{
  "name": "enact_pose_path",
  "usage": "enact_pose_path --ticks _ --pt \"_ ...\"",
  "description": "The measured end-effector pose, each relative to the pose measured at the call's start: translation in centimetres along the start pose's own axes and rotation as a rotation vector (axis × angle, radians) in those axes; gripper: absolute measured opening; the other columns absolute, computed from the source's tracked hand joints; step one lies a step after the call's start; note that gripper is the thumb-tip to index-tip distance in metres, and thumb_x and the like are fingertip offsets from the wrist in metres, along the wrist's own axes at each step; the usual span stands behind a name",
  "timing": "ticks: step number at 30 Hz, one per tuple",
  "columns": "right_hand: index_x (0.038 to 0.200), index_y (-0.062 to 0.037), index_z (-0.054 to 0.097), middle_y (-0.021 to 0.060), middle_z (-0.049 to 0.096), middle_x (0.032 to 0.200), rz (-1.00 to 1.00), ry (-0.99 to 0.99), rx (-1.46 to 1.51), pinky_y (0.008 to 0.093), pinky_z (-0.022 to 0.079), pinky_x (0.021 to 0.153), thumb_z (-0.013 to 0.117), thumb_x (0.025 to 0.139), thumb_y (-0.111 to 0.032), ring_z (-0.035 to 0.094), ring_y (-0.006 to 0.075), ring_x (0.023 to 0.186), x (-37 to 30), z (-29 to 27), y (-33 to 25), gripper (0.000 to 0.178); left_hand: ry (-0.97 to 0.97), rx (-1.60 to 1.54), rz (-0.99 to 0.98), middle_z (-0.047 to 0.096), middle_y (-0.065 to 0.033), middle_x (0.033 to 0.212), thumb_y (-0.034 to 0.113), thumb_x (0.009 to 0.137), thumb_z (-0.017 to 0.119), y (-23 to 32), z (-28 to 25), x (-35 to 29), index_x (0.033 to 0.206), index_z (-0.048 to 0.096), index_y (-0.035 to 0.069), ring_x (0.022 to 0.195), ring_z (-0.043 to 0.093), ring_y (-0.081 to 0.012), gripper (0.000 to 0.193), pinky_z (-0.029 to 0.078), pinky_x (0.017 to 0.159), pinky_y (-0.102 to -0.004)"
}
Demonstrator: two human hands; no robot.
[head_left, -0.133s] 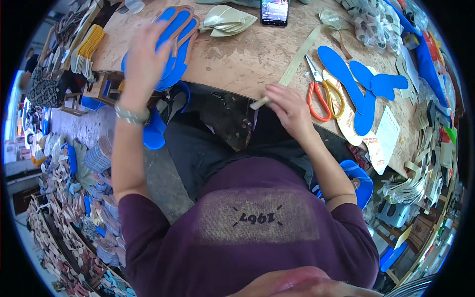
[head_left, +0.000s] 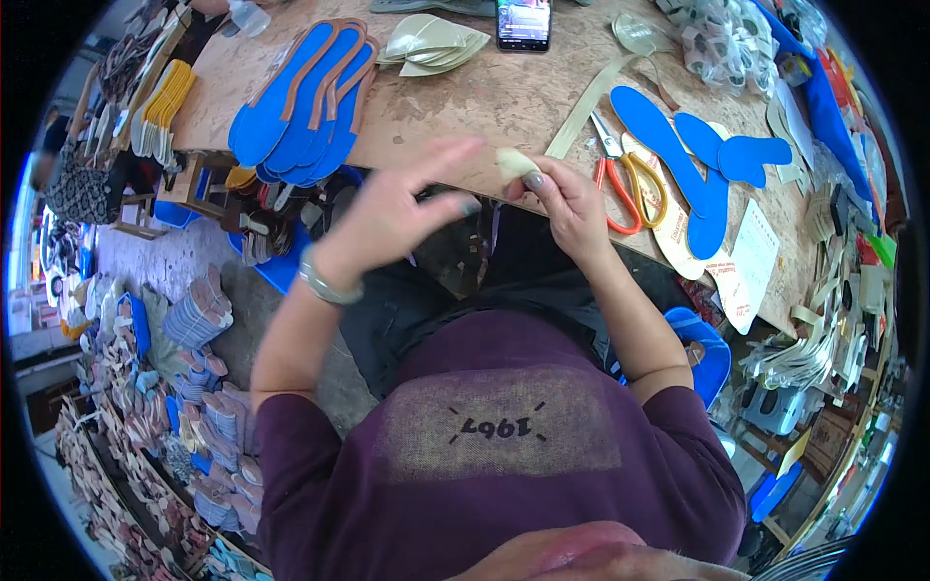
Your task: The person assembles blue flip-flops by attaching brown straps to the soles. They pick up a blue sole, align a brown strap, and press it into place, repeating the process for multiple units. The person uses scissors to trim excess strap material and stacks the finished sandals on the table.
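Head view: left hand (head_left: pixel 392 213) blurred, thumb and fingers apart, grip looks vacant. Right hand (head_left: pixel 573 205) has thumb and fingers pinched on a small cream piece (head_left: pixel 514 167) at the bench (head_left: pixel 450 111) front edge. Scissors (head_left: pixel 614 150) right beside it; brown-edged blue insoles (head_left: pixel 281 102) fanned out far left.

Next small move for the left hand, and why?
Probably bring the left hand over to take the free end of the pale piece. The right hand grips that piece at the table edge, its end sticking out toward the left hand, which is blurred but looks open and empty, fingers pointing that way.
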State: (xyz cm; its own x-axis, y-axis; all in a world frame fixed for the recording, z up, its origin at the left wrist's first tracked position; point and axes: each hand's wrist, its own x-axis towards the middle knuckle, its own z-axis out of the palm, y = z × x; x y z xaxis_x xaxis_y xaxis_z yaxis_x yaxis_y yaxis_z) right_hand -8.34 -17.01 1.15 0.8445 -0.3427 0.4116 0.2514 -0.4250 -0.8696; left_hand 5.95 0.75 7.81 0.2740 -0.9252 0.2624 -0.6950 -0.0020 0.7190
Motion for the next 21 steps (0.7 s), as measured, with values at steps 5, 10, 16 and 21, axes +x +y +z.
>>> enact_pose_path --ticks 5,10,16,21 --pt "0.113 -0.0039 0.060 0.0034 0.059 0.070 0.139 -0.177 0.291 0.0254 0.045 0.062 0.050 0.095 -0.012 0.055 0.0103 0.063 0.8 1.4 -4.3 0.022 0.258 -0.584 -0.032 0.059 -0.0135 0.119 0.011 0.091 0.057 0.9 4.6 -0.6 0.119 0.057 -0.003 0.104 0.058 -0.0191 0.032 0.043 0.092 -0.0301" --pt "0.106 -0.0105 0.065 0.0048 0.065 0.081 -0.395 0.036 -0.247 0.0355 0.043 0.080 0.057 0.083 -0.003 0.061 0.0215 0.080 1.8 1.8 -3.4 0.025 0.598 -0.726 0.107 0.061 -0.0140 0.103 0.011 0.096 0.049 1.9 3.6 -1.6 0.103 0.060 -0.001 0.102 0.060 -0.0278 0.018 0.047 0.093 -0.0385" --pt "0.104 -0.0125 0.067 0.0059 0.067 0.097 -0.346 0.228 -0.910 0.0377 0.042 0.088 0.059 0.076 0.003 0.062 0.0250 0.092 6.0 -5.3 3.9 0.033 0.793 -1.041 0.374 0.058 -0.0064 0.091 0.021 0.096 0.048 4.1 -3.4 -3.3 0.101 0.059 0.008 0.086 0.058 -0.0201 0.017 0.050 0.083 -0.0369" --pt "0.114 -0.0111 0.061 0.0110 0.064 0.107 -0.154 0.140 -0.889 0.0423 0.043 0.090 0.064 0.080 -0.014 0.059 0.0300 0.102 5.6 -10.6 4.7 0.035 0.927 -1.573 0.593 0.044 0.0000 0.066 0.013 0.092 0.053 5.7 -11.3 -8.4 0.088 0.063 0.007 0.051 0.042 -0.0082 0.012 0.043 0.045 -0.0201"
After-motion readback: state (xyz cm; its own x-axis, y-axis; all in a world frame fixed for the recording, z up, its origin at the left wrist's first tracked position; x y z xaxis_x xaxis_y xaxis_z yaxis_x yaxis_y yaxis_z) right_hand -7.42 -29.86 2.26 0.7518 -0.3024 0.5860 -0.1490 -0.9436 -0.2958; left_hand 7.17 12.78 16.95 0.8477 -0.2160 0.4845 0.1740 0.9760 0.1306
